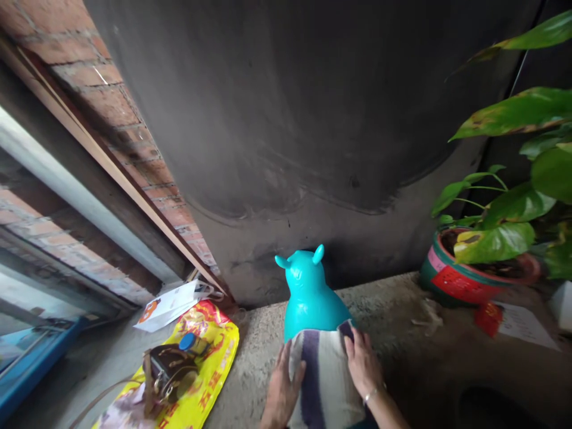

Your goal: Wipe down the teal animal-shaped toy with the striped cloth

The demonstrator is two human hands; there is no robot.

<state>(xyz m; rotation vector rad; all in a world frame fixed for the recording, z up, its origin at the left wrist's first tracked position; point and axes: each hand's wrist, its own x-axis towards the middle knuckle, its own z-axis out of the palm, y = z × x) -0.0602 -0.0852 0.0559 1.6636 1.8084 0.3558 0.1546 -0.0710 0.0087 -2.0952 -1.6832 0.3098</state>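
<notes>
We have both hands on a striped cloth (324, 375), white with purple bands, that is draped over the near side of a turquoise animal-shaped toy (310, 292). The toy stands upright on a rough concrete ledge (393, 310), its two small ears pointing up, close to the dark wall behind it. Our left hand (282, 390) lies flat against the left edge of the cloth, fingers spread and loose, pressing rather than clenching. Our right hand (361, 364) rests on the right edge of the cloth, fingers extended and touching the fabric just where it meets the toy's body; a thin bracelet shows at the wrist.

To the left of the toy, a yellow printed bag (210, 363) lies flat, with a small brown handbag (167, 369) on top of it and a white paper bag (170, 305) just beyond. To the right of the toy, well apart, stands a red and green pot (460, 281) holding a leafy plant (518, 202), with a white paper (522, 325) beside it.
</notes>
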